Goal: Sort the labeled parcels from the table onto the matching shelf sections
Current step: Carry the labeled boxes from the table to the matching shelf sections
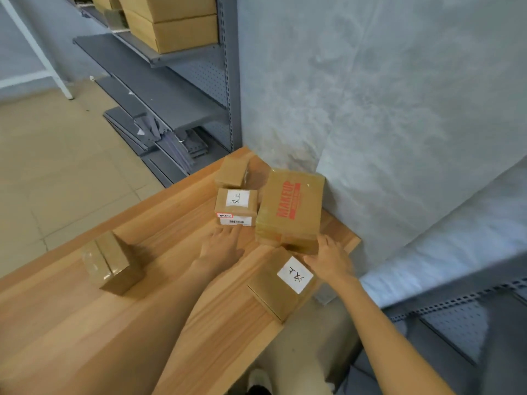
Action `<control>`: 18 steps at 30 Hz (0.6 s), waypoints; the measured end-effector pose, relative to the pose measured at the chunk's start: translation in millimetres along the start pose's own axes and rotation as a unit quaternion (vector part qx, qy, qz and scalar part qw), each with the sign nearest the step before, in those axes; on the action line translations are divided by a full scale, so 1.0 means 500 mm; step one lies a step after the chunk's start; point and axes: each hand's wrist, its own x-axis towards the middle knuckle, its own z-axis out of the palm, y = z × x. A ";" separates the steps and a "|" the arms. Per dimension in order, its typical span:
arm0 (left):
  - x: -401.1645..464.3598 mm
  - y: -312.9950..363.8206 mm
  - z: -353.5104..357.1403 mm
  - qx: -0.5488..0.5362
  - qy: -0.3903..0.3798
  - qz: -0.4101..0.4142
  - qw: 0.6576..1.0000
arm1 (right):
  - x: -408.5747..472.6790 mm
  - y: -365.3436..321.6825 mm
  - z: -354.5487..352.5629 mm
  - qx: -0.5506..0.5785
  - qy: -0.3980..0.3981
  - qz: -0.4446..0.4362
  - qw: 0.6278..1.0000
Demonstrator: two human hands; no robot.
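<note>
Several cardboard parcels lie on the wooden table (71, 323). A large box printed "MAKEUP" in red (291, 208) sits at the far right corner. My right hand (330, 259) touches its near lower edge, fingers fairly straight. My left hand (221, 246) lies flat on the table, fingertips at the near side of a small box with a white handwritten label (236, 206). Another white-labelled box (281, 283) rests between my forearms at the table's near edge. A plain box (233, 172) stands at the back, and a taped box (109, 262) sits to the left.
Grey metal shelving (171, 89) stands at the back left, with stacked cardboard boxes (174, 21) on an upper shelf. Loose grey shelf parts (159, 138) lie on the tiled floor. A grey wall is behind the table; another shelf unit (456, 317) is at right.
</note>
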 end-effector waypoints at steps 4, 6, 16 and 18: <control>0.080 0.011 0.029 -0.028 -0.032 -0.012 0.999 | 0.051 0.023 0.014 0.009 -0.009 0.025 1.000; 0.112 0.015 0.041 -0.052 -0.048 -0.016 0.997 | 0.072 0.032 0.024 0.017 -0.015 0.041 0.999; 0.211 0.034 0.066 -0.212 -0.075 -0.032 0.974 | 0.136 0.047 0.064 0.079 -0.042 0.100 0.991; 0.211 0.035 0.069 -0.226 -0.071 -0.033 0.971 | 0.135 0.049 0.071 0.103 -0.044 0.100 0.989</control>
